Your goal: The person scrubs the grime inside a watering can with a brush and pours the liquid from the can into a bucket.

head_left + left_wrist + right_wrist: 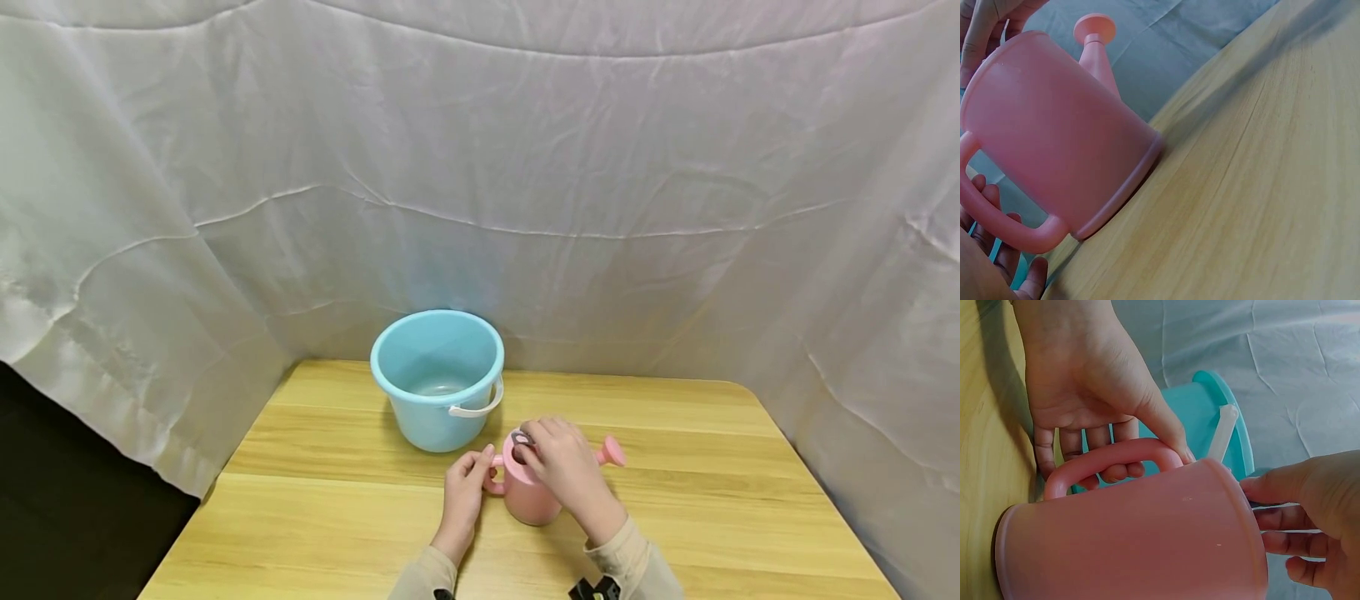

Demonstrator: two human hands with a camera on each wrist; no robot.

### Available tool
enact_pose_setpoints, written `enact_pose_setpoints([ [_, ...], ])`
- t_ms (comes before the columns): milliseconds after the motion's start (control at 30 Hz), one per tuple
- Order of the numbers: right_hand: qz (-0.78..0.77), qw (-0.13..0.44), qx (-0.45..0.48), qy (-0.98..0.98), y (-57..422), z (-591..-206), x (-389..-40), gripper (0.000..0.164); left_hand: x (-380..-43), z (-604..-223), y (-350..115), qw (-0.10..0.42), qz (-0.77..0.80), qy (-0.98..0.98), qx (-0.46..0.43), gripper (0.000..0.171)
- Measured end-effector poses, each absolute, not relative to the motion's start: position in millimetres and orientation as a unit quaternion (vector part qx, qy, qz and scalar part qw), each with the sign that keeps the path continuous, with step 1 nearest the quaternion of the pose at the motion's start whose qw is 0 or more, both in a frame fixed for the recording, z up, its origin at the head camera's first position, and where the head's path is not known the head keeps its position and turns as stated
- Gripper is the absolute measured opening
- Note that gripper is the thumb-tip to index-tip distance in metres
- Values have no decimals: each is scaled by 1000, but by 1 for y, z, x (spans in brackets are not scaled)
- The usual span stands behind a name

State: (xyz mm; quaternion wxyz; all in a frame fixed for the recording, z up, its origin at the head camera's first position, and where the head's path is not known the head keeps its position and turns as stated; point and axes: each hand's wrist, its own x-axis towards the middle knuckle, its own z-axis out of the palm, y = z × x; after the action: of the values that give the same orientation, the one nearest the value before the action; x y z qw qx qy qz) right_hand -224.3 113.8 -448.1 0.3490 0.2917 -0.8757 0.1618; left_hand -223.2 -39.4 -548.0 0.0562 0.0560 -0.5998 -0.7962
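Observation:
A pink watering can [529,500] stands upright on the wooden table, its spout [613,451] towards the right. My left hand [462,492] grips its handle [1107,456], thumb at the upper end and the other fingers behind the loop. Over the can's top opening, my right hand [567,468] pinches a small dark grey thing with a loop [518,437] between thumb and fingers. Most of that thing is hidden by the fingers and the can, so I cannot tell its kind.
A light blue bucket [431,423] with a white handle [480,410] stands behind the can, slightly left. Pale grey cloth [570,275] hangs behind and at both sides of the table [712,500].

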Motion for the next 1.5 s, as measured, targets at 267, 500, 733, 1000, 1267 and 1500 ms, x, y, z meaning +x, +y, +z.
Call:
enact_pose_setpoints([
  [267, 148, 349, 290, -879, 115, -447, -226, 25, -223, -548, -40, 55, -794, -603, 59, 43],
  [500, 151, 378, 297, -864, 118, -445, -228, 22, -223, -548, -40, 51, -791, -606, 60, 39],
  [733, 174, 413, 313, -837, 117, -436, -228, 19, -224, -549, -40, 52, -792, -606, 61, 39],
  [1000, 189, 419, 323, -827, 116, -431, -224, 18, -223, -548, -41, 46, -790, -608, 64, 45],
  [1267, 186, 413, 318, -833, 117, -439, -224, 21, -223, -548, -41, 46, -790, -608, 65, 44],
  [1500, 186, 396, 313, -843, 116, -447, -223, 20, -223, -549, -40, 51, -791, -607, 57, 45],
])
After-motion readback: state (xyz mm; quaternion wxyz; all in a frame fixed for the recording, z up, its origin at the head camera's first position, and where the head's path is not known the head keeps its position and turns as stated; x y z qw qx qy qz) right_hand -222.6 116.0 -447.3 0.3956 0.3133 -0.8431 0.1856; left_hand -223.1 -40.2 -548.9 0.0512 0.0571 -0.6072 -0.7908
